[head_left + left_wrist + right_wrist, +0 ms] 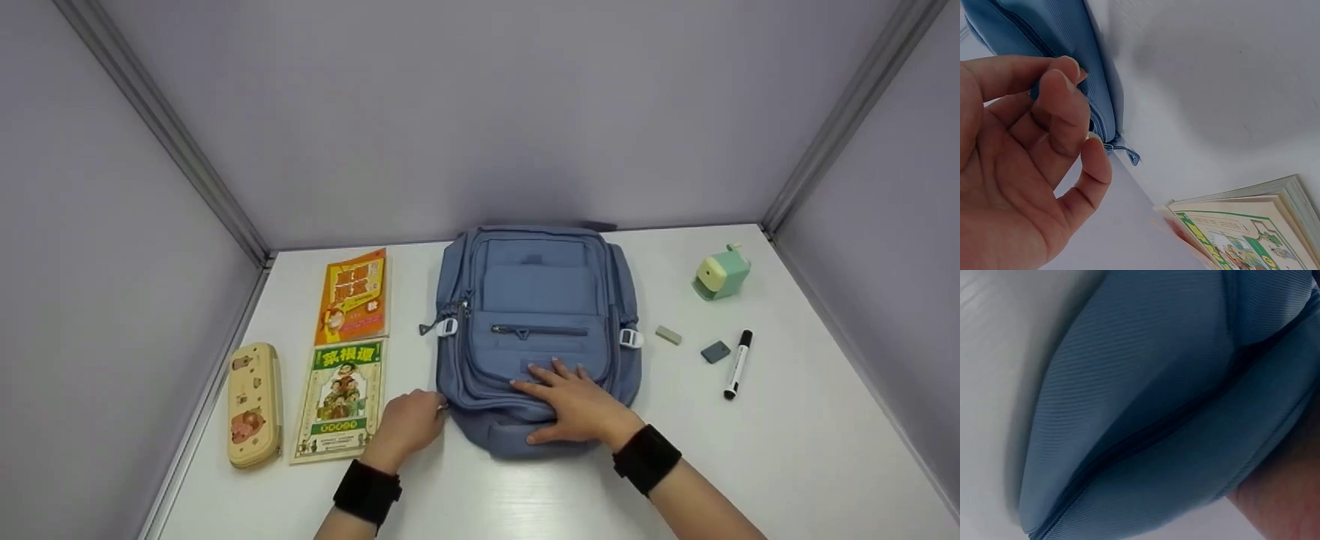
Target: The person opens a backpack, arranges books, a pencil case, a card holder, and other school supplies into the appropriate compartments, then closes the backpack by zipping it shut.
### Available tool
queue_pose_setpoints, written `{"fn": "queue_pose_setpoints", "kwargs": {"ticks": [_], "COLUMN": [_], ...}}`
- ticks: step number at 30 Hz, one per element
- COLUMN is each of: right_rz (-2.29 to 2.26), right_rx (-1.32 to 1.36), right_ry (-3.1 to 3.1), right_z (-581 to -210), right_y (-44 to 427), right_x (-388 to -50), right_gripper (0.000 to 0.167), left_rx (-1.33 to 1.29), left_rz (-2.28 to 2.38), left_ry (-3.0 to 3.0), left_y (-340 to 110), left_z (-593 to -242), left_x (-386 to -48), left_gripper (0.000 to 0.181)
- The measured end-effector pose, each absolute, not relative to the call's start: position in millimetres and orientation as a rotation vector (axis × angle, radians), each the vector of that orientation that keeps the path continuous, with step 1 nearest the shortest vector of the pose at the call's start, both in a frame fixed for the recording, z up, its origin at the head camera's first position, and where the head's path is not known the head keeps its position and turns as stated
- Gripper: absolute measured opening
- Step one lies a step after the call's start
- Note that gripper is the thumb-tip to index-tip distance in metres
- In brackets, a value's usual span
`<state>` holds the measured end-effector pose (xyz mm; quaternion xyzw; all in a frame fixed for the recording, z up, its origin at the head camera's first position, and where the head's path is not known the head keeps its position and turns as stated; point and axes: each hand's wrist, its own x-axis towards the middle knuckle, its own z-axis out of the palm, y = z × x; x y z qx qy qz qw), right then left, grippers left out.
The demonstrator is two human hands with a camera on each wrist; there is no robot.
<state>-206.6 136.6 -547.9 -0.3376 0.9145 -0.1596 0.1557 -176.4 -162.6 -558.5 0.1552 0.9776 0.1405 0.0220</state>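
A blue backpack (pixel 536 289) lies front side up on the white table. At its lower left side, my left hand (pixel 409 427) has its fingers curled; in the left wrist view the thumb and fingertips of the hand (pixel 1033 146) pinch a small blue zipper pull (pixel 1034 90) beside the backpack (pixel 1092 62). My right hand (pixel 581 409) rests with fingers spread on the backpack's lower front. The right wrist view shows the blue fabric (pixel 1129 394) close up, with part of the right hand (pixel 1280 489) at the edge.
Left of the backpack lie an orange book (pixel 352 296), a green and cream book (pixel 341 401) and a yellow pencil case (pixel 253 405). On the right are a green sharpener (pixel 722 274), a pale eraser (pixel 668 335), a dark eraser (pixel 715 352) and a marker (pixel 739 365). Grey partitions surround the table.
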Motion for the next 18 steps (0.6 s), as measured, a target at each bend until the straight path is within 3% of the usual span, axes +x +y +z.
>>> {"fn": "queue_pose_setpoints", "kwargs": {"ticks": [18], "right_rz": [-0.428], "right_rx": [-0.943], "right_ry": [2.669], "right_z": [-552.6], "right_y": [134.6], "right_x": [-235.3], "right_gripper": [0.082], "left_rx": [0.401], "left_rz": [0.274], "left_ry": [3.111], "left_y": [-153.4], "left_z": [-567.4], "left_x": [-189.6], "left_gripper": [0.009]}}
